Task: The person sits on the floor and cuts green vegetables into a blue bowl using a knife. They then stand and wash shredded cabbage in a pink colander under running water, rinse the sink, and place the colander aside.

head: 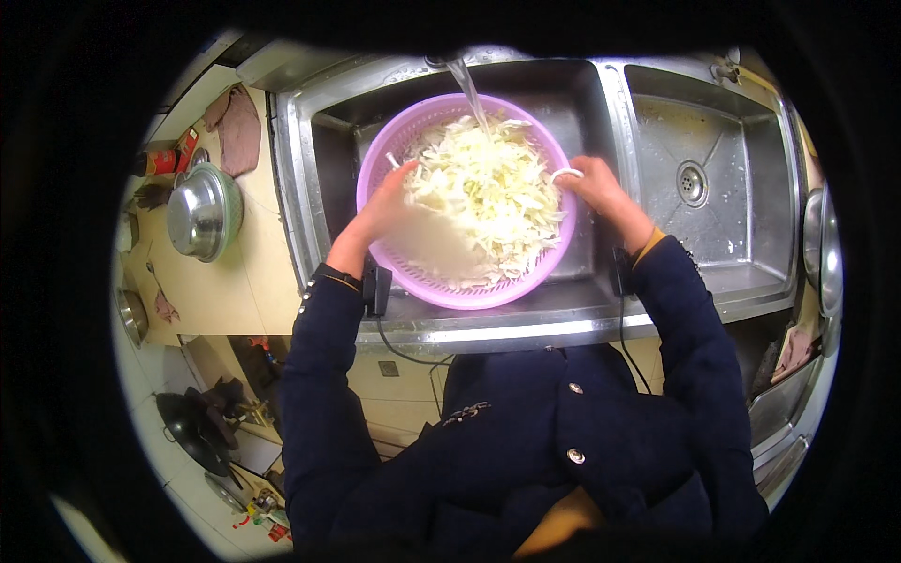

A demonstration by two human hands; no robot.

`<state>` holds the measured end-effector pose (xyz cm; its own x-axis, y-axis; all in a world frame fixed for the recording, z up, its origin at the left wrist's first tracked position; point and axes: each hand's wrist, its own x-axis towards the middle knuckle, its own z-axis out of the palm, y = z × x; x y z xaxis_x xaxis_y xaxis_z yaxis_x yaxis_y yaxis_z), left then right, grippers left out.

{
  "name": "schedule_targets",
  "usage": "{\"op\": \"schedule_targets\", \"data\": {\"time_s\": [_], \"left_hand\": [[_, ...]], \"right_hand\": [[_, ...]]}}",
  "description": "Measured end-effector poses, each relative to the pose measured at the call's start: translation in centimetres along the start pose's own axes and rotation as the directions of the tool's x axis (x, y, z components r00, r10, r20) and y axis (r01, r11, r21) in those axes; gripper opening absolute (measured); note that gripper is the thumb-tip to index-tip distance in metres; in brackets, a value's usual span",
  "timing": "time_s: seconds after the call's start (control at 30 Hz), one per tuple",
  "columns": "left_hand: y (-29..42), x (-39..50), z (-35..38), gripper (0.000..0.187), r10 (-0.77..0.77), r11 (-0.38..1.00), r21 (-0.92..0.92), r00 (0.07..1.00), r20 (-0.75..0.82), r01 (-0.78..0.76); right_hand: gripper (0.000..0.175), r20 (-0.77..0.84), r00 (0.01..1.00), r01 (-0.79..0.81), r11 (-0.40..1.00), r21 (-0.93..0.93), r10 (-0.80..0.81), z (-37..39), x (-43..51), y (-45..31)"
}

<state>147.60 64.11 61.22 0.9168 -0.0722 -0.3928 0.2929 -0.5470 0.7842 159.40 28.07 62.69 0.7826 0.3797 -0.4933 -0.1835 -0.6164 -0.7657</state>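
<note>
A round pink plastic colander (473, 300) full of shredded cabbage (493, 190) sits in the left basin of a stainless steel sink. Water (470, 88) runs from the faucet (442, 60) onto the shreds. At the colander's right rim, my right hand (598, 184) grips its white handle (567, 173). My left hand (387, 204) is at the left side of the colander, fingertips by the other white handle (393, 161); a blurred patch beside it hides part of the cabbage, and its grip is not clear.
To the right lies a second sink basin (711, 232) with a drain (692, 183). On the left counter stand a metal bowl (193, 211) over a green basket and a folded brown cloth (238, 134). A black wok (190, 429) is at the lower left. Cables hang from both wrists.
</note>
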Motion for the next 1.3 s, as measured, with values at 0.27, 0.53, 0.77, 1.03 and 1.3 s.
{"op": "schedule_targets", "data": {"time_s": [0.27,0.53,0.77,1.03,1.3], "left_hand": [[0.1,7.4,1.7,0.074,-0.182,0.935,-0.315,0.983,-0.032,0.163],[4.4,10.1,3.7,0.060,0.023,0.926,-0.367,0.957,0.289,0.089],[2.2,3.3,2.2,0.060,0.032,0.999,0.018,0.935,0.353,-0.041],[2.2,4.7,1.3,0.068,0.187,0.921,0.350,0.982,-0.018,-0.169],[9.7,6.3,11.6,0.063,0.245,0.703,0.597,0.919,0.307,-0.387]], "right_hand": [[0.028,0.140,0.966,-0.242,0.948,0.205,0.216,2.6,-4.9,1.9],[0.030,0.139,0.964,-0.247,0.955,0.164,0.225,2.4,-4.3,2.1],[0.030,0.134,0.969,-0.230,0.958,0.173,0.209,2.3,-4.6,2.3],[0.031,0.144,0.966,-0.240,0.955,0.174,0.216,2.3,-4.4,2.3],[0.032,0.118,0.964,-0.254,0.959,0.127,0.240,2.5,-4.3,2.6]]}}
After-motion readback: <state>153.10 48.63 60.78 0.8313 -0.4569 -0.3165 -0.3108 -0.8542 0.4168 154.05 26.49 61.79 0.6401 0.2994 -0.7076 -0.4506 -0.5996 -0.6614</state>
